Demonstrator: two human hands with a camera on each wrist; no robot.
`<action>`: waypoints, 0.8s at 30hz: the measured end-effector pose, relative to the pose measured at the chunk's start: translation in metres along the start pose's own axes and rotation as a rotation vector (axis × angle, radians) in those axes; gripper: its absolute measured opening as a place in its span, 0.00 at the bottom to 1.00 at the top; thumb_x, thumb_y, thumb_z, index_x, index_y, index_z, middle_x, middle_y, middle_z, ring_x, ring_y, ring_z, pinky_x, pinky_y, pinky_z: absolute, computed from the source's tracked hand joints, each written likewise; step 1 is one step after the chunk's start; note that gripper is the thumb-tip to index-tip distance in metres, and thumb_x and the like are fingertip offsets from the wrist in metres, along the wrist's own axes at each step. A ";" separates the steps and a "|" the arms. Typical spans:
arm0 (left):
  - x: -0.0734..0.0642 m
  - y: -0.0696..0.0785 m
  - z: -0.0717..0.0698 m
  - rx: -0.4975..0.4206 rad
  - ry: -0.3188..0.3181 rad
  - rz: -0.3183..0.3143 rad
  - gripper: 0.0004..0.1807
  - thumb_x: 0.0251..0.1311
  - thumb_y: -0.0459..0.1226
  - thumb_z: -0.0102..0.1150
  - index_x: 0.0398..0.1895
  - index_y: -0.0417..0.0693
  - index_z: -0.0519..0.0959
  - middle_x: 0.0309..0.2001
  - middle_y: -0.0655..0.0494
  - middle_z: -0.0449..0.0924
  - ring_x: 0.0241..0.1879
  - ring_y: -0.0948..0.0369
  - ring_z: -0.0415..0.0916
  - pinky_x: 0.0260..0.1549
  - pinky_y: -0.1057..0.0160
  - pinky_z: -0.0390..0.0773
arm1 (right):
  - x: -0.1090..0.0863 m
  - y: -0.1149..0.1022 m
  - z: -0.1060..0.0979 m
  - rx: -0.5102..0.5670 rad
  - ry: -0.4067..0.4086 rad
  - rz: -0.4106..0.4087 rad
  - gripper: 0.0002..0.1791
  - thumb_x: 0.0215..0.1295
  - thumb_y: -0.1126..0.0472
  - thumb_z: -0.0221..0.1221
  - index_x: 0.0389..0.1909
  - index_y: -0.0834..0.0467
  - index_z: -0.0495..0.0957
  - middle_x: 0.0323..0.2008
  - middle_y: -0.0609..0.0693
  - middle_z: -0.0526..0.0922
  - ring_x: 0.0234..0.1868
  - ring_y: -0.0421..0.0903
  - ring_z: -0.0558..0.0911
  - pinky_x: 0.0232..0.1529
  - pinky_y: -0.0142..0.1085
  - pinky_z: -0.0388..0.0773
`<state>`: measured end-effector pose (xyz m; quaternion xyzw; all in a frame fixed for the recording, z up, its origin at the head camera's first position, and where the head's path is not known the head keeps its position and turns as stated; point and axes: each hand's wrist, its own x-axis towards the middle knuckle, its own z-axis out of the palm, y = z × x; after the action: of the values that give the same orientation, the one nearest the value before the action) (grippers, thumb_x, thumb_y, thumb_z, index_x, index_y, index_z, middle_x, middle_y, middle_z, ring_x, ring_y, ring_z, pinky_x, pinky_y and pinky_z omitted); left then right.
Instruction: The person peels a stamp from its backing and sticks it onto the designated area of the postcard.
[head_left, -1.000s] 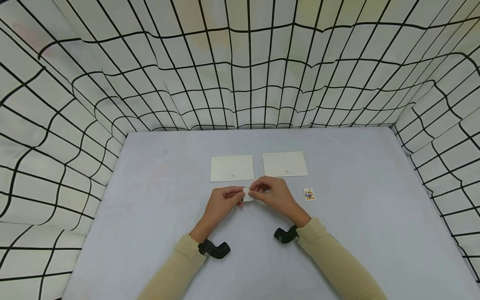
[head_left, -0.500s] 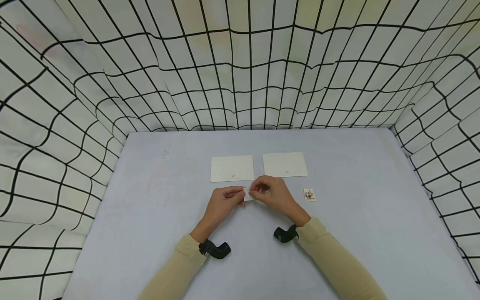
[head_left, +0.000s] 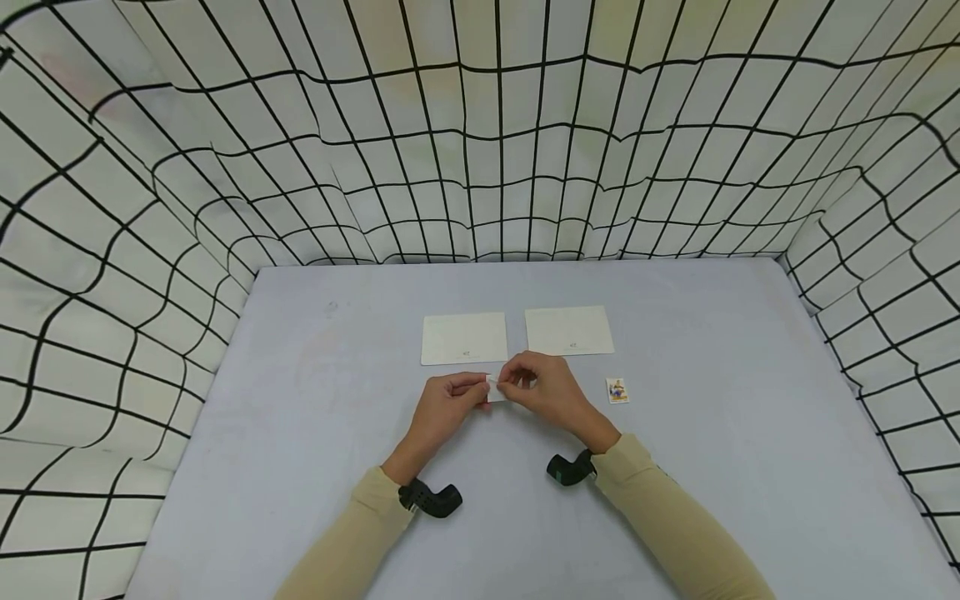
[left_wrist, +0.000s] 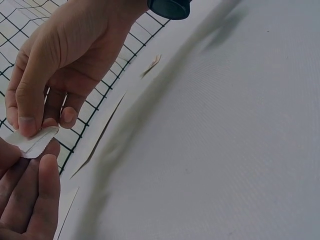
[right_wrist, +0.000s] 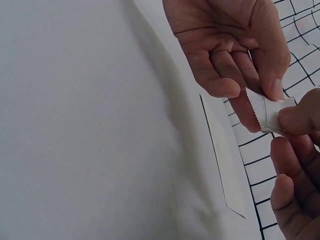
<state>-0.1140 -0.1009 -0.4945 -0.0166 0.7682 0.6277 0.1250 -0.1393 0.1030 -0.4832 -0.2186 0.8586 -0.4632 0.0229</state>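
Note:
Between the two hands is a small white stamp [head_left: 492,389] with serrated edges, its plain back showing. A crease or slit line runs across that back in the right wrist view. My left hand [head_left: 447,401] pinches the stamp's left side between thumb and fingers. From the other side, my right hand [head_left: 551,392] pinches at it with thumb and forefinger, the other fingers curled inward. Both hands hold it above the white table, just in front of two cream cards or envelopes. A second stamp [head_left: 617,391] with a colourful printed figure lies on the table to the right.
The cream left card [head_left: 464,340] and right card [head_left: 570,330] lie side by side, each with a tiny mark near its lower edge. A black grid net [head_left: 498,158] over white cloth surrounds the white table [head_left: 315,367] at the back and sides.
Both hands stay nearly where they were, still pinching the stamp. Only a slight shift shows in the stamp and the fingertips.

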 end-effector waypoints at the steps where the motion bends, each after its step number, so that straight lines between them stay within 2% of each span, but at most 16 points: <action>1: 0.000 0.000 0.000 -0.002 0.001 -0.002 0.15 0.69 0.36 0.64 0.54 0.38 0.86 0.42 0.39 0.91 0.38 0.53 0.91 0.41 0.72 0.82 | 0.000 0.000 0.000 -0.001 0.000 0.001 0.03 0.64 0.64 0.70 0.35 0.52 0.86 0.32 0.45 0.87 0.34 0.36 0.79 0.37 0.28 0.78; 11: 0.000 0.001 0.001 -0.076 -0.037 0.001 0.15 0.70 0.33 0.61 0.54 0.35 0.85 0.45 0.36 0.90 0.34 0.63 0.89 0.41 0.71 0.85 | -0.001 0.000 -0.003 -0.004 -0.002 0.007 0.03 0.64 0.63 0.70 0.35 0.51 0.86 0.33 0.44 0.87 0.34 0.36 0.80 0.38 0.28 0.78; 17: 0.001 0.001 0.002 -0.066 -0.032 0.004 0.15 0.70 0.33 0.61 0.54 0.35 0.85 0.45 0.36 0.90 0.34 0.62 0.90 0.40 0.72 0.84 | -0.001 0.001 -0.003 -0.010 0.004 -0.012 0.03 0.64 0.63 0.70 0.35 0.52 0.86 0.32 0.45 0.87 0.34 0.36 0.80 0.37 0.28 0.78; 24: 0.002 0.002 0.003 -0.057 0.001 -0.008 0.15 0.70 0.33 0.60 0.54 0.33 0.85 0.44 0.36 0.90 0.34 0.61 0.90 0.39 0.70 0.86 | -0.002 0.002 -0.004 0.004 -0.007 -0.035 0.02 0.64 0.63 0.70 0.35 0.54 0.86 0.33 0.46 0.88 0.33 0.36 0.81 0.38 0.29 0.80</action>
<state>-0.1160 -0.0978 -0.4933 -0.0235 0.7499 0.6490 0.1264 -0.1392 0.1079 -0.4825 -0.2353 0.8536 -0.4644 0.0184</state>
